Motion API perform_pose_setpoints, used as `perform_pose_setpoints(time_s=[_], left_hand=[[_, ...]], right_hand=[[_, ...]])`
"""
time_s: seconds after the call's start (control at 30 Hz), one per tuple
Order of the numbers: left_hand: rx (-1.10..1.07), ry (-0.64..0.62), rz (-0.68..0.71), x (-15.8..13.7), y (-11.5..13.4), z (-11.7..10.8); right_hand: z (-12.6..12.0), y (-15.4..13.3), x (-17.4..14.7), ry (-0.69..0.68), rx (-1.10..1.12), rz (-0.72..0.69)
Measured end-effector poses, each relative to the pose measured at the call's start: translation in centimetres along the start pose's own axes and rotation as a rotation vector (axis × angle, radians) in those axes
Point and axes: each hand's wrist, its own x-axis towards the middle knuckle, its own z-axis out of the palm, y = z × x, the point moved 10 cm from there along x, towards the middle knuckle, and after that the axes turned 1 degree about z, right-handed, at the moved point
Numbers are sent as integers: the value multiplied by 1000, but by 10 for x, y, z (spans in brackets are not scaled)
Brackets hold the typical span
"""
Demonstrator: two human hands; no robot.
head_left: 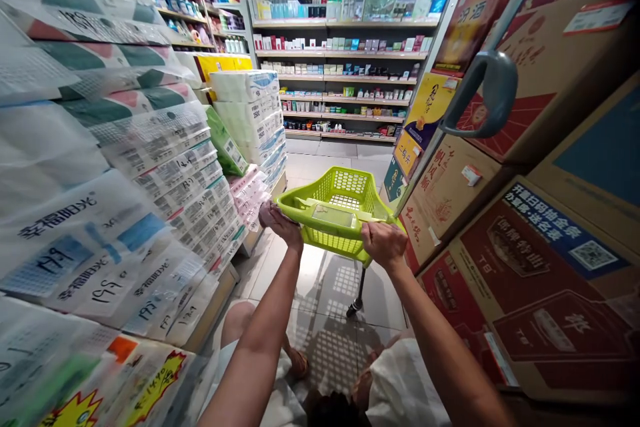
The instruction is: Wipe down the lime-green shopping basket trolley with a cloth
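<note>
A lime-green plastic shopping cart (pixel 367 187) with a perforated basket stands on the floor in front of me. My right hand (pixel 384 244) is wrapped round the right part of its near rim. At the rim's left end, my left hand (pixel 281 223) is closed on the cart too, its fingertips partly out of sight. No goods show inside the basket. Below it, one caster wheel (pixel 355 307) on a thin leg rests on the tiles.
Stacked tissue packs (pixel 165 147) rise along the left, with more paper packs (pixel 250 113) ahead. Liquor cartons (pixel 545 260) line the right, behind a metal pole with a grey handle (pixel 487 93). Shelves of small boxed goods (pixel 345 71) cross the far end of the tiled aisle (pixel 330 149).
</note>
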Motion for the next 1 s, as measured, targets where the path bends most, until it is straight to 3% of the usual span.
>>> perform_pose_setpoints(time_s=[0.1, 0.23, 0.4, 0.53, 0.6, 0.67, 0.77, 0.87, 1.0], left_hand=[[22, -8, 92, -1, 18, -20], [88, -348, 326, 4, 54, -15], [130, -660, 251, 27, 82, 6], [153, -960, 440, -5, 116, 31], [102, -1050, 415, -16, 116, 39], [64, -1034, 271, -14, 101, 45], [51, -854, 67, -6, 71, 41], [-15, -715, 87, -14, 64, 30], [-115, -775, 161, -29, 62, 33]], right_hand=[[0, 10, 0, 28, 14, -17], [10, 35, 1, 0, 36, -71], [19, 69, 11, -73, 37, -67], [4, 46, 24, -24, 101, -86], [2, 17, 25, -52, 155, -134], [6, -8, 21, -96, 187, -169], [8, -16, 14, -34, 225, -101], [13, -3, 7, 46, 260, -20], [14, 17, 1, 100, 285, 25]])
